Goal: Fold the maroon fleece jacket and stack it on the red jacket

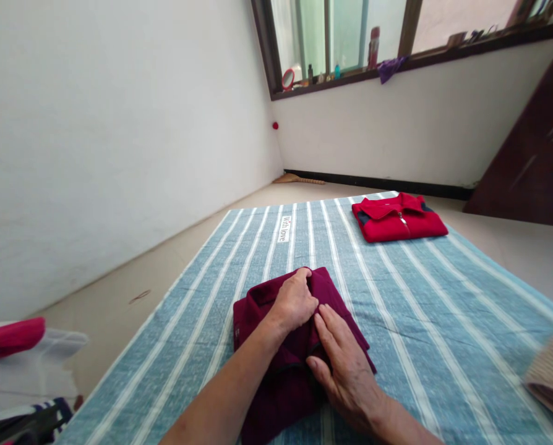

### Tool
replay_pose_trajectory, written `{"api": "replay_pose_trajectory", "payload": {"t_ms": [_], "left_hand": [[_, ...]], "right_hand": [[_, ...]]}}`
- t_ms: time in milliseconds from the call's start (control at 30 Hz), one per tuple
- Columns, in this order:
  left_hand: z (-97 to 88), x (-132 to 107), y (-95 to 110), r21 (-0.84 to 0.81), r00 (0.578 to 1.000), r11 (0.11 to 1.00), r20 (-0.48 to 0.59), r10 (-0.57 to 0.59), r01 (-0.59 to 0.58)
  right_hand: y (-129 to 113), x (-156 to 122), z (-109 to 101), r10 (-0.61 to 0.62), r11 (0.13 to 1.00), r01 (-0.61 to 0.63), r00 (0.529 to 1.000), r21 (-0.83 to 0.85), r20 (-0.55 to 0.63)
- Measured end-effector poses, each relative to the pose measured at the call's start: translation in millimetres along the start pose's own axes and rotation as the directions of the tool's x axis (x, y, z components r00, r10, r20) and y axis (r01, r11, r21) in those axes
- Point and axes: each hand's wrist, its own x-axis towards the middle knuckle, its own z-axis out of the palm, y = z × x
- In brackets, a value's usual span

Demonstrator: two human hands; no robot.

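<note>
A dark maroon garment (258,309) lies folded on the blue striped sheet (420,296), close in front of me. My left hand (294,301) is curled over its far edge, fingers gripping the collar area. My right hand (346,364) lies flat on the garment's right side, palm down, fingers together and pressing the cloth. Farther away on the sheet rests a folded red shirt (399,217), apart from both hands.
White walls stand left and ahead, with a window sill (351,73) holding small bottles. A dark door (531,161) is at right. Clothes (12,346) lie at the left edge, a beige item (552,374) at the right edge.
</note>
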Motion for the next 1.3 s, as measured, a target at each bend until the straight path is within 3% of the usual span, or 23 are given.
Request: {"api": "replay_pose_trajectory", "payload": {"t_ms": [200,400,600,1000,1067,1167,1300], "left_hand": [[-0.1,-0.9,-2.4,-0.038,0.999,0.999,-0.05,-0.006,0.004],[-0.2,4.0,0.9,0.044,0.998,0.998,0.018,-0.052,0.051],[2.5,5.0,-0.5,-0.056,0.989,0.988,0.053,-0.138,0.141],[2.4,1.8,3.0,-0.03,0.991,0.992,0.05,-0.121,0.123],[-0.8,-1.8,6.9,0.019,0.997,0.997,0.016,-0.072,0.072],[-10.0,-16.4,11.4,0.139,0.992,0.986,-0.075,0.103,-0.092],[-21.9,-54.7,-1.1,0.326,0.924,0.911,-0.197,0.328,-0.253]], "right_hand": [[0.0,-1.5,0.4,-0.016,1.0,0.016,1.0,-0.012,-0.003],[0.9,-4.6,-2.0,-0.052,0.999,0.052,0.998,-0.009,-0.021],[1.8,-7.3,-2.0,-0.111,0.994,0.11,0.992,-0.026,-0.064],[0.5,-6.2,-1.1,-0.156,0.984,0.147,0.984,-0.098,-0.088],[0.9,-6.8,-1.1,-0.154,0.984,0.145,0.985,-0.103,-0.081],[1.8,-8.4,-0.8,-0.145,0.985,0.138,0.987,-0.1,-0.07],[2.2,-9.6,-1.7,-0.137,0.986,0.131,0.989,-0.105,-0.05]]}}
